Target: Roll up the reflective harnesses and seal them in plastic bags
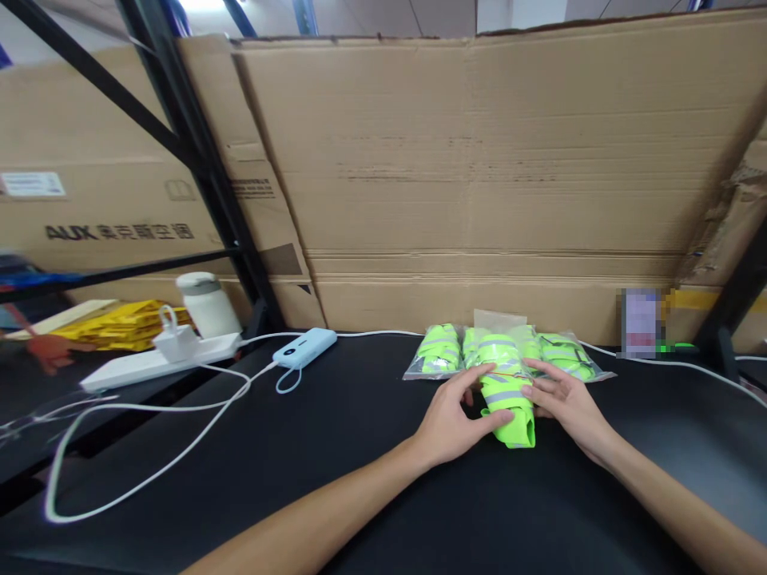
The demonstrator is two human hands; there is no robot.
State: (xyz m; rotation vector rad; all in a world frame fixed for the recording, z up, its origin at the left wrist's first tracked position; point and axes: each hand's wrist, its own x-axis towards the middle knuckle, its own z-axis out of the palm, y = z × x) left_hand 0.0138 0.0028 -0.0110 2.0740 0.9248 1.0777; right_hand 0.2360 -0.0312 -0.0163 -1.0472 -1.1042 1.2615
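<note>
A rolled neon-yellow safety vest (508, 401) with grey reflective stripes lies on the black table (335, 463). My left hand (459, 415) grips its left side, thumb under the roll. My right hand (563, 399) presses its right side with fingers laid flat. Behind it, against the cardboard, lie several more folded vests in clear plastic bags (440, 351), (566, 353), and an open clear bag (497, 323) stands just behind the roll.
A cardboard wall (479, 176) closes the back of the table. At the left are a white power strip (156, 359) with a charger, a white bottle (207, 303), a light blue power bank (304, 348) and looping white cables (149, 439). A black rack post (197, 160) rises there.
</note>
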